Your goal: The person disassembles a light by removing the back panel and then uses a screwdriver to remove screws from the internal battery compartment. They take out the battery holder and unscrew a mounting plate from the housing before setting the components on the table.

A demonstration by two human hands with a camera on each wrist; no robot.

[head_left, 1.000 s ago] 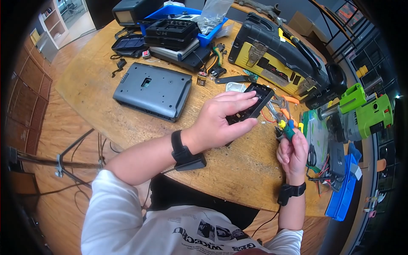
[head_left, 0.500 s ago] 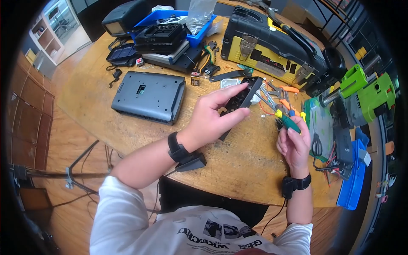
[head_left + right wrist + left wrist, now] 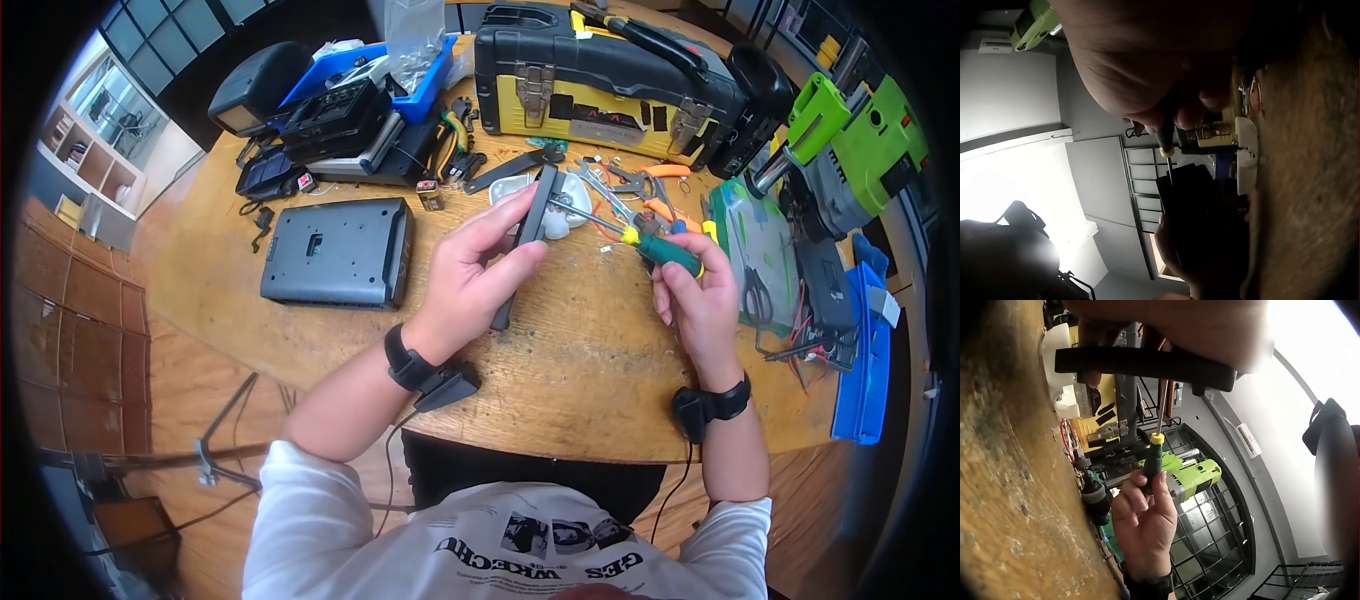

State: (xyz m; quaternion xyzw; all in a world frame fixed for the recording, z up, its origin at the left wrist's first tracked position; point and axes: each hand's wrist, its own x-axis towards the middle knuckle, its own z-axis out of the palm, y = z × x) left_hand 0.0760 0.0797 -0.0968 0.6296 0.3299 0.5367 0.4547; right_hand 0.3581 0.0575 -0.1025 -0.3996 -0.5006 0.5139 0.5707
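My left hand (image 3: 460, 290) grips a black plastic panel (image 3: 532, 225) by its edges, thumb on the near side and fingers on the other. The panel stands on edge above the table. My right hand (image 3: 703, 310) holds a screwdriver (image 3: 668, 254) with a green and yellow handle, its thin shaft pointing left. In the head view the shaft's tip is right at the panel's right-hand face, near the upper end. From the left wrist, the shaft (image 3: 1163, 409) runs up behind the panel (image 3: 1141, 365). The right wrist view shows the panel (image 3: 1188, 194) dark, with the shaft reaching its corner.
A grey-black device housing (image 3: 338, 255) lies at left. Behind the hands are a white dish (image 3: 568, 212), pliers (image 3: 610, 200) and a yellow-black toolbox (image 3: 610, 95). A blue bin (image 3: 436, 92) stands at back left; a green power tool (image 3: 850, 135) and scissors (image 3: 760, 300) are at right.
The left hand has turned the panel from lying nearly flat to standing on edge. The right hand has brought the screwdriver up and its tip to the panel. The head view has shifted.
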